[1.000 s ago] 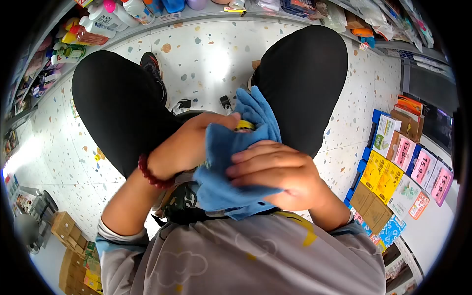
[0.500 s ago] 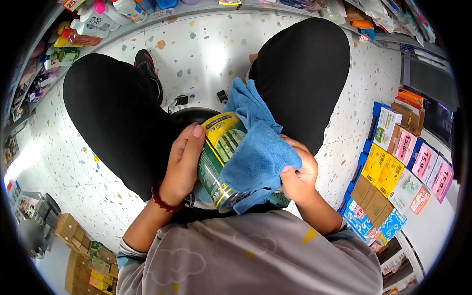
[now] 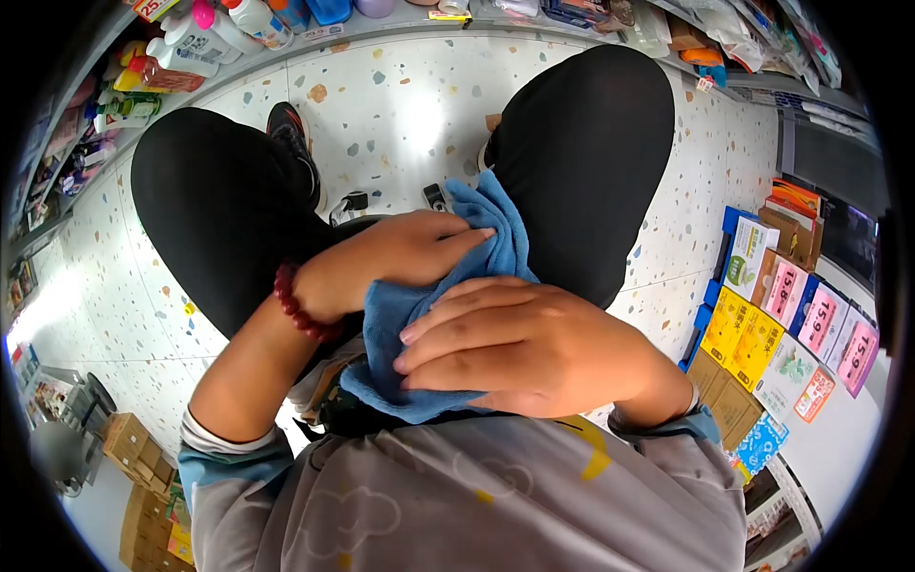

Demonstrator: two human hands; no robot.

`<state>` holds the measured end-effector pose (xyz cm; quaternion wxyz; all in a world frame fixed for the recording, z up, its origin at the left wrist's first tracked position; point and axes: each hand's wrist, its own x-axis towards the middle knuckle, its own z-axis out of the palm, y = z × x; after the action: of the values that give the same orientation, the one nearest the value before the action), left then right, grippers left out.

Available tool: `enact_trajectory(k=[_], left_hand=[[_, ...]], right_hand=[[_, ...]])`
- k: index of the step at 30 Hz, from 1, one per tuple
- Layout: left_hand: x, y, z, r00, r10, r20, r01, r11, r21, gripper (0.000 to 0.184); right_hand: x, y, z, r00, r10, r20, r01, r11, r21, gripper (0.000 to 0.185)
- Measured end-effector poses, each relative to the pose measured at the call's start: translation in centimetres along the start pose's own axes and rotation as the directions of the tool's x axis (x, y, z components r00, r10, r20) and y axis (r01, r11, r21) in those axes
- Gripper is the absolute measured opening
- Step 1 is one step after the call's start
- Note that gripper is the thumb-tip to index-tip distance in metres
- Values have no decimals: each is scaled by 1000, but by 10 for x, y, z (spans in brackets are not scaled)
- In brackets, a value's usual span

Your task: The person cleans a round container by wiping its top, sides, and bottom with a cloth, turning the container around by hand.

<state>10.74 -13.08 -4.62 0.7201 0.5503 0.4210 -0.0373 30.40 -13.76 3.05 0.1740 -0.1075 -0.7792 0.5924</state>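
A blue cloth [image 3: 386,319] lies bunched between my hands, above my lap. My left hand [image 3: 405,250], with a dark red bead bracelet on the wrist, reaches over the cloth's upper part, its thumb and fingers pressed on it. Spread over the cloth's lower right is my right hand [image 3: 505,343], its fingers wrapped round it and pointing left. The green and yellow can seen half a second ago is hidden now, covered by cloth and hands.
Shelves with bottles [image 3: 195,48] curve along the far side, packaged goods [image 3: 705,43] at the right. Stacked boxes with price tags [image 3: 743,329] stand at the right. Cartons [image 3: 138,453] are at the lower left. My knees [image 3: 591,143] flank a speckled floor [image 3: 381,114].
Half a second ago the can showed between my hands. Since then the cloth has come over it, my left hand has moved up and right across it, and my right hand has shifted left.
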Motion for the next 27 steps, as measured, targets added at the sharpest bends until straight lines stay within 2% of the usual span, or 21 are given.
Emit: enact_trajectory(k=[1, 2, 3, 4, 5, 7, 8, 10, 11, 13, 15, 16, 17, 18, 19, 20, 21, 22, 23, 25, 27], left_hand=[[-3, -30, 11, 876, 433, -211, -415, 901, 126, 34], [-8, -46, 21, 536, 775, -334, -708, 629, 322, 35], [-15, -45, 30, 538, 774, -333, -708, 630, 320, 35], [-25, -43, 40, 808, 383, -448, -559, 739, -376, 37], [-36, -40, 49, 976, -18, -217, -192, 400, -896, 39], [-46, -15, 72, 866, -153, -477, -382, 412, -827, 38], [-46, -24, 80, 833, -169, -527, -417, 436, -797, 38], [-43, -32, 83, 793, -183, -581, -454, 459, -764, 38], [-40, -34, 79, 798, -192, -571, -440, 462, -770, 39], [-37, -30, 66, 800, -201, -566, -429, 467, -773, 39], [-38, -16, 43, 885, -147, -442, -278, 593, -755, 40], [-31, -26, 37, 909, -72, -412, -244, 708, -663, 34], [-21, -32, 34, 908, -69, -413, -246, 709, -660, 34], [-11, -36, 30, 733, 383, -562, -527, 843, -113, 38], [-14, -13, 14, 882, 308, -357, -370, 921, -119, 41], [-18, 10, -2, 969, 212, -127, -220, 974, -47, 45], [-11, 20, -6, 968, 214, -129, -221, 974, -44, 45], [-4, 26, -9, 992, 109, -60, -107, 993, 40, 47], [-1, 29, -9, 1000, -5, 1, 4, 991, 131, 48], [1, 16, -6, 1000, 25, -4, -24, 991, 132, 46], [-5, -11, 7, 971, 136, -195, -174, 965, -195, 40]], right_hand=[[-4, 1, -2, 1000, 1, -2, -1, 1000, 1, 37], [-9, 1, -2, 998, 23, -52, -24, 1000, -11, 35], [-14, 3, -1, 994, 45, -103, -47, 999, -22, 33], [-24, 9, 3, 984, 40, -172, -43, 999, -14, 24], [-33, 13, 6, 983, 45, -176, -47, 999, -10, 24], [-49, 21, 15, 916, 53, -398, -27, 997, 72, 31], [-57, 24, 27, 915, 57, -399, -30, 997, 75, 31], [-65, 27, 47, 750, 148, -644, -83, 988, 130, 31], [-66, 28, 47, 754, 146, -641, -80, 988, 131, 31], [-62, 24, 41, 760, 174, -627, -131, 985, 116, 29], [-46, 18, 22, 806, 131, -578, -106, 991, 76, 28], [-33, 13, 14, 898, 63, -436, -57, 998, 25, 29], [-21, 7, 9, 960, -5, -279, 0, 1000, -18, 31], [-12, 1, 7, 980, -29, -198, 21, 999, -41, 33], [-3, -2, 8, 992, -51, -116, 44, 997, -63, 34], [4, -1, 17, 987, -105, -124, 90, 989, -121, 29], [11, -4, 17, 986, -108, -123, 93, 988, -124, 29], [19, -10, 13, 995, -94, -11, 90, 975, -202, 26], [19, -8, 16, 995, -96, -14, 91, 971, -220, 24], [19, -6, 21, 995, -100, -20, 92, 962, -255, 19], [10, -4, 16, 997, -58, -57, 48, 986, -162, 24]])
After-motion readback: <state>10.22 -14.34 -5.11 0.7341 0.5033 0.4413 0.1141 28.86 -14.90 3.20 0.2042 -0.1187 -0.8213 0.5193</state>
